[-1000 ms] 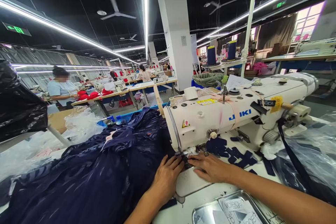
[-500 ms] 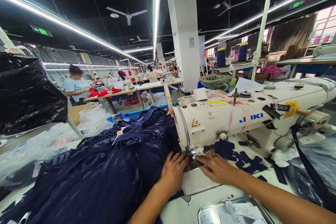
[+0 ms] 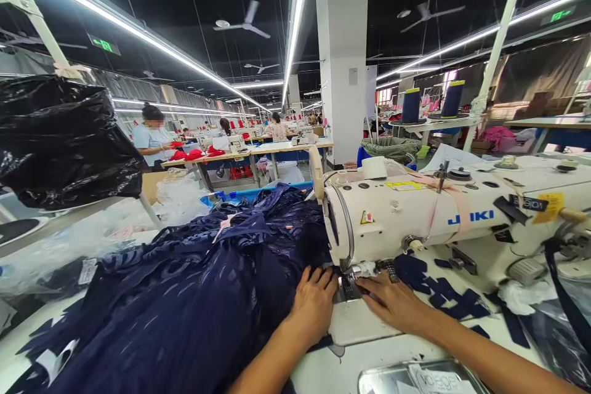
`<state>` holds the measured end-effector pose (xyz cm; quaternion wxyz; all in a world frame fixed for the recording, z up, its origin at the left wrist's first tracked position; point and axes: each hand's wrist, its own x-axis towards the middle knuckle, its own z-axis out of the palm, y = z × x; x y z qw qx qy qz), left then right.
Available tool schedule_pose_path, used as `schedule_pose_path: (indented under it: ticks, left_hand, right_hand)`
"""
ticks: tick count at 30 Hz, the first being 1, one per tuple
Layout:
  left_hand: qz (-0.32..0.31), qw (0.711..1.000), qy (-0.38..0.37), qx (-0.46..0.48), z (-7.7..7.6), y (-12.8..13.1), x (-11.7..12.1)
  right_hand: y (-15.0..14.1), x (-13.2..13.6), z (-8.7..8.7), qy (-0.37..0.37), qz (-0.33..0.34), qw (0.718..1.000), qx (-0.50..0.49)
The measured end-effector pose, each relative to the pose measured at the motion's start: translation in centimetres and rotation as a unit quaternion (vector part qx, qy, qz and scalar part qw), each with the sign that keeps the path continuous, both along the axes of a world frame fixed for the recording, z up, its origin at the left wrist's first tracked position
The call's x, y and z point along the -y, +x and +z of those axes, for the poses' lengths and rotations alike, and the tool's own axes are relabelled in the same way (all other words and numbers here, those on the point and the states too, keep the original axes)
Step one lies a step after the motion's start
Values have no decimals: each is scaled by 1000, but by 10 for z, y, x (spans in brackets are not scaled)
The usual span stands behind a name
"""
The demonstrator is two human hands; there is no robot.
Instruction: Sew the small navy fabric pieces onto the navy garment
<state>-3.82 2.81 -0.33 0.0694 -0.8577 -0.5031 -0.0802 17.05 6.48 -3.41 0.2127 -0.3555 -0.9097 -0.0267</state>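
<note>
A cream JUKI sewing machine (image 3: 429, 218) stands on the white table. A large heap of dark navy patterned fabric (image 3: 184, 295) lies to its left, running under the needle area (image 3: 347, 277). My left hand (image 3: 314, 308) lies flat on the fabric's edge just left of the presser foot, fingers stretched forward. My right hand (image 3: 392, 301) rests flat on the machine bed just right of the needle, fingers pointing at it. Neither hand grips anything.
Small navy cut pieces (image 3: 438, 289) are scattered behind my right hand. A metal tray (image 3: 415, 378) sits at the near edge. A black plastic bag (image 3: 60, 141) hangs at the left. Thread cones (image 3: 410, 104) stand behind. Other workers (image 3: 152, 135) sit at distant tables.
The camera has turned left, so the machine and hands sit further right in view. Both hands stay flat beside the needle in about the same pose.
</note>
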Motion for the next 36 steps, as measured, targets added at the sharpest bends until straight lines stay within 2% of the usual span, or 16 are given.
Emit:
schedule_pose_path:
  ticks: [5, 8, 10, 12, 14, 15, 17, 20, 24, 27, 30, 36]
  left_hand:
    - [2, 1000, 20, 1, 0, 7, 12]
    - [-22, 998, 40, 37, 9, 11, 34]
    - [-33, 993, 85, 75, 20, 4, 48]
    - [-11, 983, 158, 94, 34, -16, 60]
    - [50, 967, 240, 76, 49, -47, 69]
    - [88, 956, 277, 49, 56, -64, 72]
    - [148, 942, 298, -38, 69, -94, 78]
    - [181, 937, 258, -148, 82, -113, 84]
    - [192, 930, 219, -223, 86, -92, 80]
    - [119, 942, 216, -228, 81, -72, 71]
    - [46, 954, 188, -230, 74, -64, 63]
    - [20, 961, 102, -255, 70, -62, 62]
  right_hand:
    - [1, 0, -2, 6, 15, 1000, -23]
    - [2, -1, -8, 7, 28, 998, -47]
    - [3, -3, -13, 4, 38, 998, -56]
    - [3, -5, -18, 1, 44, 997, -68]
    - [2, -8, -22, 5, 43, 996, -81]
    - [2, -9, -23, 7, 42, 995, -86]
    - [2, -9, -24, 9, 43, 995, -90]
    - [1, -9, -22, 3, 50, 995, -86]
    - [0, -7, -15, 7, 61, 996, -67]
    - [-1, -4, -9, 23, 67, 995, -66]
    - [-2, -1, 0, 43, 74, 995, -51]
    - [-4, 2, 10, 56, 67, 996, -16]
